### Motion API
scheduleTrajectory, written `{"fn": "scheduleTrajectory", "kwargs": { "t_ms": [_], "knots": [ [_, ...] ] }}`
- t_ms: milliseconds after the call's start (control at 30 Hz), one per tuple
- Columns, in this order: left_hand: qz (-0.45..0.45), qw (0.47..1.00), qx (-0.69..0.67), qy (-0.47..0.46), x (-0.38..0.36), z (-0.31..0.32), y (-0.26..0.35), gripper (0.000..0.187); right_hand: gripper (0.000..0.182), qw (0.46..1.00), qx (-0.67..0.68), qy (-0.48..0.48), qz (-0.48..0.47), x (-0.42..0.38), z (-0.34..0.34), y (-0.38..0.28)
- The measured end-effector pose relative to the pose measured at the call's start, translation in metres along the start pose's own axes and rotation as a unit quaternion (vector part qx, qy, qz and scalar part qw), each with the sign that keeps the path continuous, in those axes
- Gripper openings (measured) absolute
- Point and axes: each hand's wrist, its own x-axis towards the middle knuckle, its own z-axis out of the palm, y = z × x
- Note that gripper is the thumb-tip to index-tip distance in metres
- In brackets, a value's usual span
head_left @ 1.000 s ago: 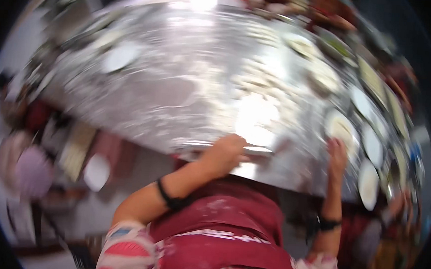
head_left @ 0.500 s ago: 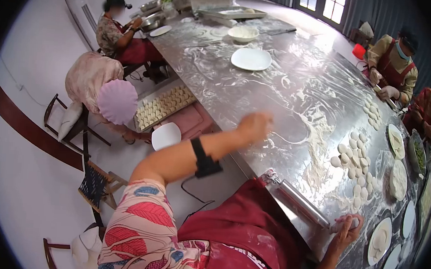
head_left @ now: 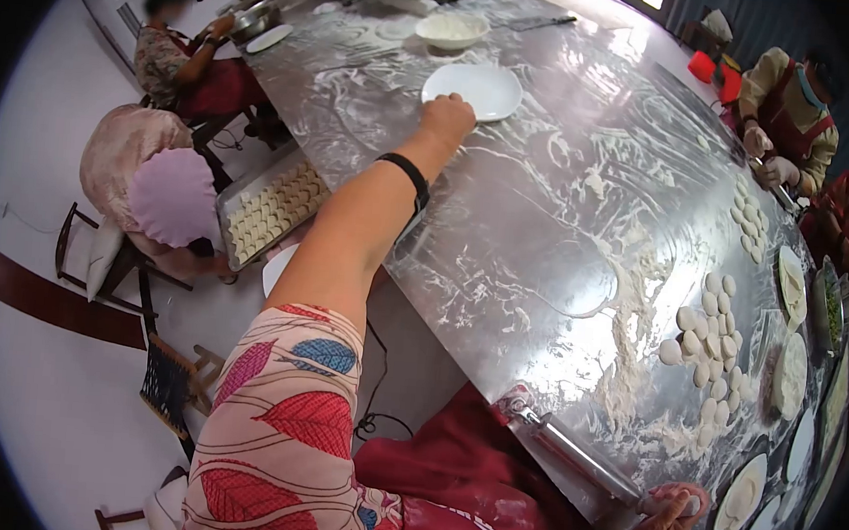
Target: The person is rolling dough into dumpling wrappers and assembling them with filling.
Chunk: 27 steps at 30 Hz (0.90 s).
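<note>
My left hand is stretched far out over the metal table, its fingers closed on the near left rim of a white plate. Beside the near edge of the table lies a metal rolling pin with pinkish handles. My right hand is wrapped round its right handle. Flat round pieces of dough are grouped on the table beyond the rolling pin, next to scattered flour.
A white bowl of flour stands beyond the plate. At the left a person bends beside a tray of dumplings; another sits farther back. Two people work at the right edge, near plates and a dish of greens.
My left hand has moved forward and left, from above the table to the white plate, and closed on its rim. My right hand remains at the rolling pin. The view has shifted.
</note>
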Motion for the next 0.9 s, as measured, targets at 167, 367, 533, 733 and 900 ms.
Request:
{"fn": "scheduleTrajectory", "kwargs": {
  "t_ms": [167,367,533,733,900],
  "knots": [
    [0.105,0.993,0.025,0.049,0.004,0.018,-0.006,0.009,0.012,0.999,-0.039,0.017,0.0,-0.004,0.009,-0.011],
    [0.221,0.975,-0.017,-0.012,-0.018,-0.012,0.012,0.011,0.012,1.0,0.01,-0.003,-0.001,-0.006,0.005,-0.008],
    [0.304,0.944,-0.101,-0.076,-0.097,-0.079,0.044,0.01,0.014,0.999,-0.016,-0.005,-0.03,-0.01,0.001,-0.005],
    [0.375,0.909,-0.176,-0.042,-0.191,-0.148,0.086,0.008,0.014,0.998,0.049,-0.029,-0.042,-0.015,-0.008,0.0],
    [0.415,0.889,-0.191,-0.03,-0.214,-0.167,0.114,0.007,0.012,0.996,0.045,-0.045,-0.059,-0.014,-0.01,-0.005]
  ]
}}
